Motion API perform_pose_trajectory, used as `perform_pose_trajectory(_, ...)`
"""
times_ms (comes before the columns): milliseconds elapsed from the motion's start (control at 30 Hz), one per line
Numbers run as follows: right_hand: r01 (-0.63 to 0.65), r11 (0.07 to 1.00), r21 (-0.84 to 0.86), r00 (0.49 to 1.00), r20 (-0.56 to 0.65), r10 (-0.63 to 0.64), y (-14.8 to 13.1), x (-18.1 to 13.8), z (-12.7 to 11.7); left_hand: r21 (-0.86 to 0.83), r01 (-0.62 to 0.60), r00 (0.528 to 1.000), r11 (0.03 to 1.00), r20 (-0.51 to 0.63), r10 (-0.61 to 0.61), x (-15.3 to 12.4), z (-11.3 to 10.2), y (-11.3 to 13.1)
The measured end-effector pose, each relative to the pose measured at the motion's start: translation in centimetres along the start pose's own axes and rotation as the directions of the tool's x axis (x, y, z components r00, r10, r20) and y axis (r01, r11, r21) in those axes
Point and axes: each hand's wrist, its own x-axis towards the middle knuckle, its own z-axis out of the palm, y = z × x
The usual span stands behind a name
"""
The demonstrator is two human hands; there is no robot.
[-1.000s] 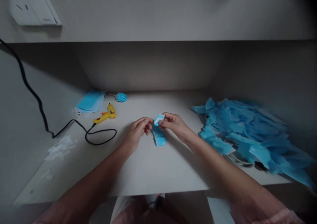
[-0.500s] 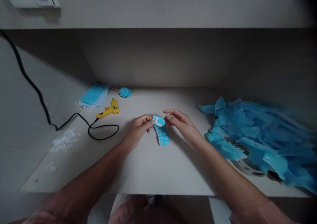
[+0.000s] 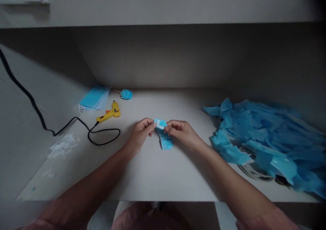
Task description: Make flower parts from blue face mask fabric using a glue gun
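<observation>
A small blue fabric piece with a white strip on it is held up between my hands, above the table. My left hand pinches its left end between thumb and fingers. At its right end my right hand is closed, with thumb and forefinger on the edge. Just below lies a second patch of blue fabric, partly hidden behind the held piece; whether the two are joined I cannot tell.
A yellow glue gun with a looped black cord lies left, near flat blue face masks and a blue fabric rose. White scraps are scattered at far left. A heap of blue fabric covers the right side, over coiled wire.
My right hand has come in from the right, and its thumb and forefinger have closed on the right end of the blue piece. The view has shifted slightly.
</observation>
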Motion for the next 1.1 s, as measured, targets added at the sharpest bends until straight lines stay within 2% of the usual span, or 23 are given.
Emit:
perform_pose_trajectory(200,0.038,0.999,0.013,0.998,-0.055,-0.037,0.0,0.0,0.1,-0.152,0.059,0.995,0.987,0.094,-0.045,0.0,0.0,0.3)
perform_pose_trajectory(267,0.048,0.999,0.009,0.994,-0.097,-0.047,0.1,0.1,0.1,-0.163,0.041,0.998,0.986,0.06,-0.031,0.0,0.0,0.5)
perform_pose_trajectory(333,0.058,0.998,0.002,0.989,-0.137,-0.057,0.2,0.2,0.1,-0.035,-0.047,0.998,0.998,-0.039,0.046,-0.2,0.1,0.7)
perform_pose_trajectory(400,0.071,0.997,-0.002,0.985,-0.156,-0.071,0.4,0.2,0.2,0.195,-0.168,0.977,0.966,-0.094,0.189,-0.6,0.2,1.0)
perform_pose_trajectory(500,0.087,0.996,0.003,0.985,-0.151,-0.085,0.6,0.2,0.4,0.473,-0.325,0.928,0.819,-0.009,0.373,-1.2,0.6,1.0)
perform_pose_trajectory(567,0.096,0.995,0.003,0.985,-0.143,-0.095,0.8,0.1,0.6,0.561,-0.365,0.908,0.743,0.038,0.418,-1.3,0.7,0.8)
perform_pose_trajectory(833,0.115,0.987,-0.115,0.984,-0.126,-0.129,0.9,-0.1,1.0,0.641,-0.289,0.926,0.711,0.0,0.377,-1.0,0.6,-0.1)
perform_pose_trajectory(1100,0.269,0.861,-0.431,0.934,-0.101,-0.342,0.7,-0.3,1.2,0.712,-0.309,0.912,0.63,0.034,0.409,-0.9,0.6,-0.4)
